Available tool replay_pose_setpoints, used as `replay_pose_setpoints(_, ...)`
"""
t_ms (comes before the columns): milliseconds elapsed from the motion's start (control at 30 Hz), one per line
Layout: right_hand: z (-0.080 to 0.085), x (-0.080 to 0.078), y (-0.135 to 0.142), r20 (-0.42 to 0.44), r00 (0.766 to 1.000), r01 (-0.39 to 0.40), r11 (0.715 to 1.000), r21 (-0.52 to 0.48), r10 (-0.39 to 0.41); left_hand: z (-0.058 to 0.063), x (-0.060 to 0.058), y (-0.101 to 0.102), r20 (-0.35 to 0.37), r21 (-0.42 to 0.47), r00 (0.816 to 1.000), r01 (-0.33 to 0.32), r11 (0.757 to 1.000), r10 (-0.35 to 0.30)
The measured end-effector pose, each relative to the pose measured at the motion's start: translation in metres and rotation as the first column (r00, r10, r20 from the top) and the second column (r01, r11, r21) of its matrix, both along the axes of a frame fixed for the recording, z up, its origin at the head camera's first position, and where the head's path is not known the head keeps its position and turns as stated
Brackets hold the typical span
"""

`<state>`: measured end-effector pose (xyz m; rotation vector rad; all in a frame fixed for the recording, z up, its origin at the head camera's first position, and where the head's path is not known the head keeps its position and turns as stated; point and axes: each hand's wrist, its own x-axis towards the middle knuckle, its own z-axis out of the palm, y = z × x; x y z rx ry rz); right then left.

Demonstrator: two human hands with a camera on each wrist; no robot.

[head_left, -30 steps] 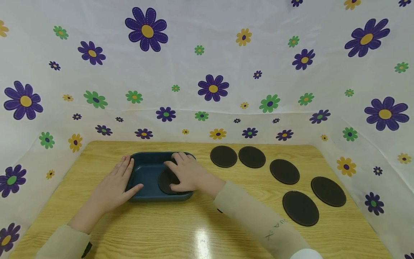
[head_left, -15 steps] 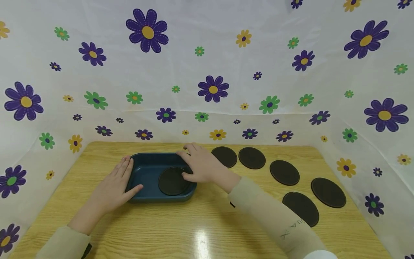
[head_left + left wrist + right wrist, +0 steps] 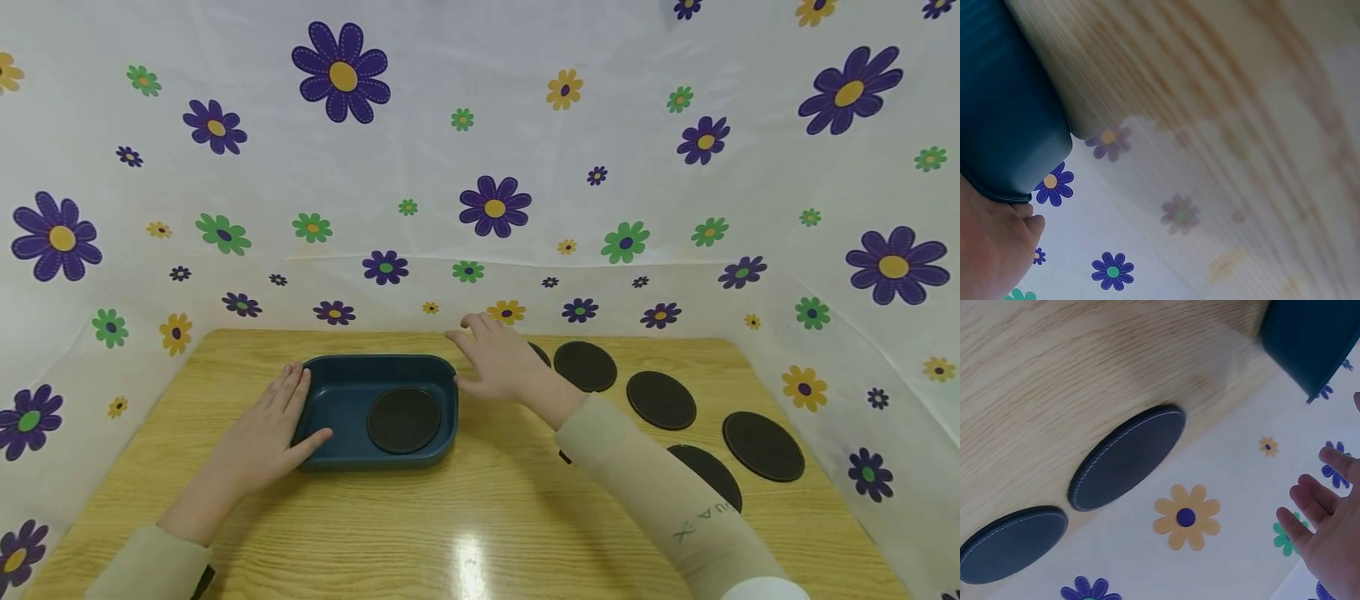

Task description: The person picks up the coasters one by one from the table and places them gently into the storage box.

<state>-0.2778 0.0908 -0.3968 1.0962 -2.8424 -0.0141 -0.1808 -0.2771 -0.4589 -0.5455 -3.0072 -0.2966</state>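
Observation:
A dark blue rectangular tray (image 3: 330,461) sits on the wooden table, with one round black coaster (image 3: 403,421) lying flat in its right half. My left hand (image 3: 258,433) rests along the tray's left end, fingers straight and thumb over the near rim. In the left wrist view that hand (image 3: 991,250) touches the tray's wall (image 3: 1010,94). Just right of the tray, my right hand (image 3: 498,358) hovers with nothing in it. The right wrist view shows its fingers (image 3: 1310,497) spread, apart from the stitched coaster (image 3: 1129,459) below. My right hand partly hides the nearest coaster (image 3: 538,353).
More black coasters lie on the table to the right: one at the back (image 3: 585,367), one beside it (image 3: 661,400), one at far right (image 3: 762,446), and one (image 3: 712,475) partly under my right sleeve. A flowered white cloth (image 3: 420,150) surrounds the table.
My right hand has let go of the coaster, which stays in the tray, and has moved right, out over the tray's right end. The left hand has not moved.

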Motion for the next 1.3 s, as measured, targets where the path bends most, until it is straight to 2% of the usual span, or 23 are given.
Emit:
replay_pose_setpoints(400,-0.018,-0.016,0.025,0.036,0.994,0.103,0.994,0.038,-0.104,0.000,0.000,-0.001,0.006,0.001,1.000,0.002,1.000,-0.002)
replay_pose_setpoints(1033,-0.062,-0.040,0.054,0.150,0.953,0.254,0.965,0.064,-0.261,0.002,0.002,0.001,0.012,0.007,1.000,-0.006,1.000,0.006)
replay_pose_setpoints(1300,-0.074,-0.042,0.058,0.169,0.949,0.263,0.964,0.034,-0.265,0.000,0.002,0.000,0.005,0.019,1.000,-0.004,1.000,0.004)
